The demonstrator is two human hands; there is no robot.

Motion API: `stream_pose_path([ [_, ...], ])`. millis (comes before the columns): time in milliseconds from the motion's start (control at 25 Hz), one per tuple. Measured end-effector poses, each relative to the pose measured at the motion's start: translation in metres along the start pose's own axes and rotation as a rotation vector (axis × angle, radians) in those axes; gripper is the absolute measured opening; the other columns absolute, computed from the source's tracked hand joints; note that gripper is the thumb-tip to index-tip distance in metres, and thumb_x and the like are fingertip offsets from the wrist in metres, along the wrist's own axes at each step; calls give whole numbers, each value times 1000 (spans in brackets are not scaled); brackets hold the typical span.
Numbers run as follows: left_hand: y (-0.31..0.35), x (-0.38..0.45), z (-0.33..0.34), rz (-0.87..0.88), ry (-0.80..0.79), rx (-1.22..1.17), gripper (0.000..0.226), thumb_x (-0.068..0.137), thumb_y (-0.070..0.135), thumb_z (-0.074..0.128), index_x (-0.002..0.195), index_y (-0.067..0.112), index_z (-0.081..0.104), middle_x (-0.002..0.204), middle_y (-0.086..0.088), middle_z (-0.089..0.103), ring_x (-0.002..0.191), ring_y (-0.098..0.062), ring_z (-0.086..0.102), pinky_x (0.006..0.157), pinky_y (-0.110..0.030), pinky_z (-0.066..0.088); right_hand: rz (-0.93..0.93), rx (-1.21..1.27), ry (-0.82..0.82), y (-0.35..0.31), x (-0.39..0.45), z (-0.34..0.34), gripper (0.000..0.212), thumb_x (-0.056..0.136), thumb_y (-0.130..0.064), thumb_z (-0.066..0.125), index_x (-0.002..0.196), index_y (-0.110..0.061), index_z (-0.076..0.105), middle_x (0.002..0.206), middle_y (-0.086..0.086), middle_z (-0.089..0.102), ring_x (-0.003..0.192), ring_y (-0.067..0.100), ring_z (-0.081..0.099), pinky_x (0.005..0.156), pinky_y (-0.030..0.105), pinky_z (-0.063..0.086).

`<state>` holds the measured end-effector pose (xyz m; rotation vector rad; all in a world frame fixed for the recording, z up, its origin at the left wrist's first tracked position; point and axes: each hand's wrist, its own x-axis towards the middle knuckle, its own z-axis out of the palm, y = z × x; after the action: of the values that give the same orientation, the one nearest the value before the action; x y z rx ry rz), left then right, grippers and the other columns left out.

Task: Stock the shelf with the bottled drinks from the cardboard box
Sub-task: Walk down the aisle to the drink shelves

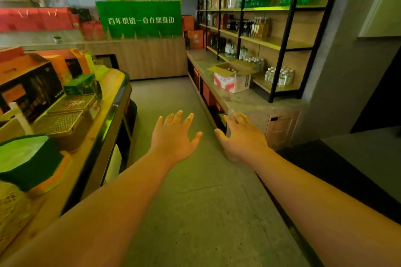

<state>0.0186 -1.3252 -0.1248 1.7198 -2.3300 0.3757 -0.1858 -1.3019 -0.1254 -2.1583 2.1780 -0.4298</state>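
The person's left hand [173, 136] and right hand [242, 137] reach forward over the aisle floor [195, 201], fingers spread apart, holding nothing. Farther off, the open cardboard box [233, 79] sits on the stone counter [245, 98], bottle caps [231, 70] showing inside, just beside the black-framed shelf [280, 44] of bottled drinks.

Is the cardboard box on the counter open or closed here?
Open: the cardboard box has its flaps folded outward, and dark bottle caps show inside.
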Motion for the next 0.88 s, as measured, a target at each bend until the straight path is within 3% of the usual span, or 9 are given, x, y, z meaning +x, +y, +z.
stream_pose_path([
  [440,-70,340,103,-15,-27,-3,74,91,69,19,154,31,18,160,-6,22,146,-26,22,118,-51,18,8,-42,30,43,356,28,71,95,-65,29,155,-27,24,164,2,15,151,25,13,118,47,26],
  [680,-126,525,183,50,-18,-15,75,90,70,22,153,30,21,159,-6,25,145,-26,25,117,-51,20,68,-41,25,48,547,77,72,95,-65,30,155,-26,21,164,2,14,151,24,11,117,48,24],
  [880,-170,690,226,141,-27,-42,74,90,69,24,152,29,23,158,-6,28,144,-27,26,117,-52,21,178,-27,37,52,706,103,71,92,-68,28,152,-31,26,161,1,23,147,25,23,113,50,33],
])
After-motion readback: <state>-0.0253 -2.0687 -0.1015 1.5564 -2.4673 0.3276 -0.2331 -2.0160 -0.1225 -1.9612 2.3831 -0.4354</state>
